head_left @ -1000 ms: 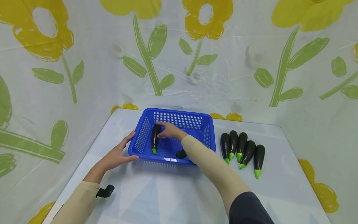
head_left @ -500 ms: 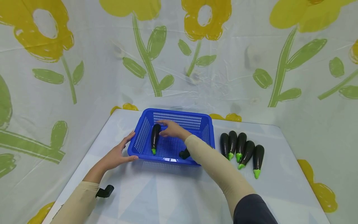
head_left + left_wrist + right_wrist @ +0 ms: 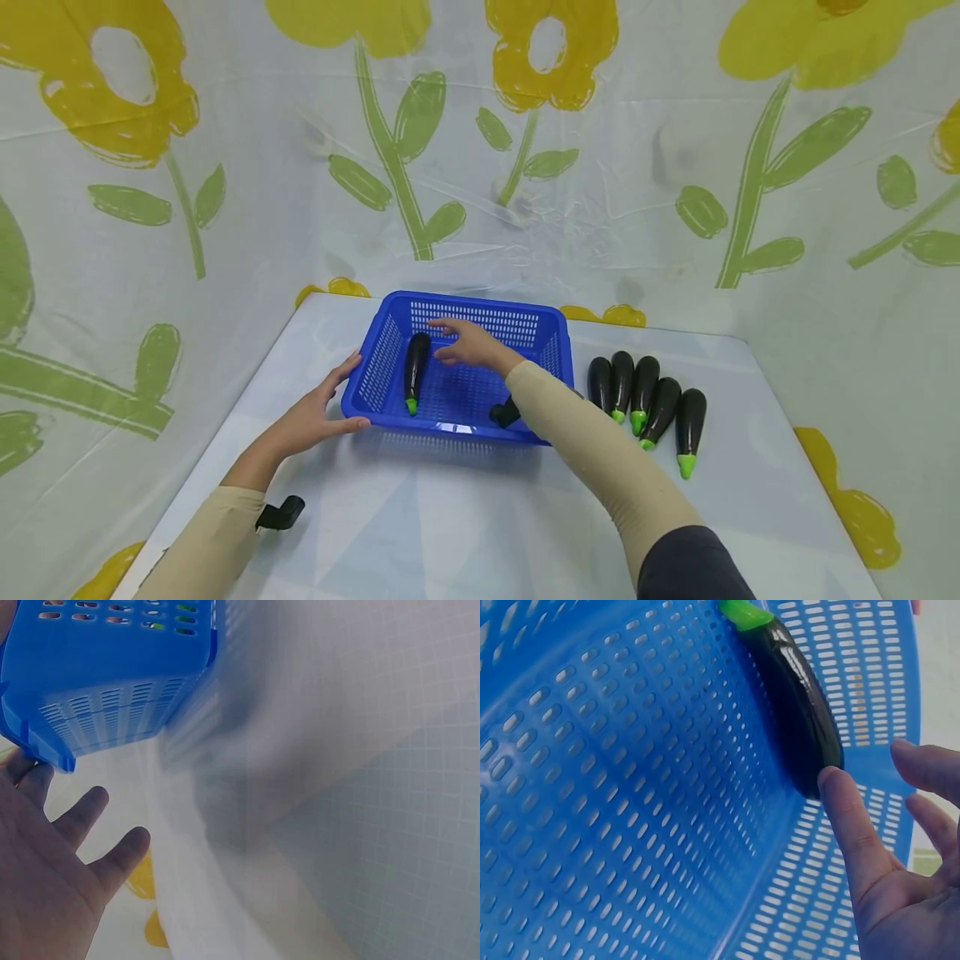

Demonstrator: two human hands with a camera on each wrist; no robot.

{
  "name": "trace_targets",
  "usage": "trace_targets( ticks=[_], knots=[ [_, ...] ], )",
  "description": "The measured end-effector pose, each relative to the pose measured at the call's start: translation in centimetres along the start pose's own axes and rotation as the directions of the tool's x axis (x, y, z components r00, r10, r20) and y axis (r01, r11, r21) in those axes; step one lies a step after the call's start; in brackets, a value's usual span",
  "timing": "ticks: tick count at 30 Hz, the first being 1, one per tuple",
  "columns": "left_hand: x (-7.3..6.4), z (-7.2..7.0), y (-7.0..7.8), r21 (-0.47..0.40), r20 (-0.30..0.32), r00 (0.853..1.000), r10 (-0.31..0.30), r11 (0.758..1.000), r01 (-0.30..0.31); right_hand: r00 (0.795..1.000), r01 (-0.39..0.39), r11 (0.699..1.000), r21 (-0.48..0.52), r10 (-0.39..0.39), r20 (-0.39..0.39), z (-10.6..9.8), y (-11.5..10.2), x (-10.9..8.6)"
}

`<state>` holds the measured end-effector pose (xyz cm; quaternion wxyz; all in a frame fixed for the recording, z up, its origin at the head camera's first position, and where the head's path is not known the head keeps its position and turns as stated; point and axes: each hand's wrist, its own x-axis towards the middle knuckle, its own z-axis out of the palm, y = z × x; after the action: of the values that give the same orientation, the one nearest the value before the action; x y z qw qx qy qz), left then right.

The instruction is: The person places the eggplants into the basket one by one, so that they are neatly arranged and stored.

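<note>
A dark eggplant (image 3: 417, 367) with a green stem end lies along the left side of a blue slotted basket (image 3: 442, 428). My right hand (image 3: 476, 346) hovers inside the basket, just right of the eggplant, fingers extended and holding nothing. In the right wrist view, my thumb overlaps the blunt end of the eggplant (image 3: 799, 712), while the other fingers are spread apart. At the basket's left front corner, my left hand (image 3: 318, 417) rests against the rim with fingers spread. From the left wrist, the fingertips (image 3: 37, 776) show right at the basket rim (image 3: 52, 757).
Several more eggplants (image 3: 645, 392) lie side by side on the white table (image 3: 750, 433), right of the basket. A flower-printed curtain (image 3: 600, 183) surrounds the table. Black wrist mounts stick out from both sleeves, one over the basket.
My right hand has let go of the eggplant and drawn away to the right, leaving it in the basket. My left hand has stayed at the rim.
</note>
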<state>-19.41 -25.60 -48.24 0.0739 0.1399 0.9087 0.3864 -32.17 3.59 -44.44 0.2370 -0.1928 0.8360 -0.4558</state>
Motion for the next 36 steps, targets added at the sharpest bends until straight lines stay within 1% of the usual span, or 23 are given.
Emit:
trace_targets(
  ticks=[5,9,17,25,36],
  knots=[
    [-0.1,-0.1,0.1,0.004,0.000,1.000,-0.004,1.000,0.004,1.000,0.002,1.000,-0.019,-0.002,0.002,-0.3,-0.1,-0.5],
    [-0.2,-0.1,0.2,0.003,-0.003,1.000,0.004,1.000,-0.004,1.000,0.008,0.999,-0.049,-0.008,0.005,-0.7,-0.1,-0.8],
    [0.0,0.1,0.0,0.003,-0.004,1.000,-0.001,1.000,0.001,1.000,0.009,1.000,-0.025,-0.009,0.004,-1.2,-0.1,-1.5],
    [0.0,0.1,-0.3,-0.003,-0.006,1.000,0.011,1.000,-0.011,1.000,0.018,0.997,-0.074,-0.018,0.007,-1.5,0.1,-2.1],
    [0.0,0.1,-0.5,-0.006,-0.004,1.000,0.008,1.000,-0.008,1.000,-0.022,0.992,-0.120,0.020,-0.020,-2.6,0.7,-3.4]
  ],
)
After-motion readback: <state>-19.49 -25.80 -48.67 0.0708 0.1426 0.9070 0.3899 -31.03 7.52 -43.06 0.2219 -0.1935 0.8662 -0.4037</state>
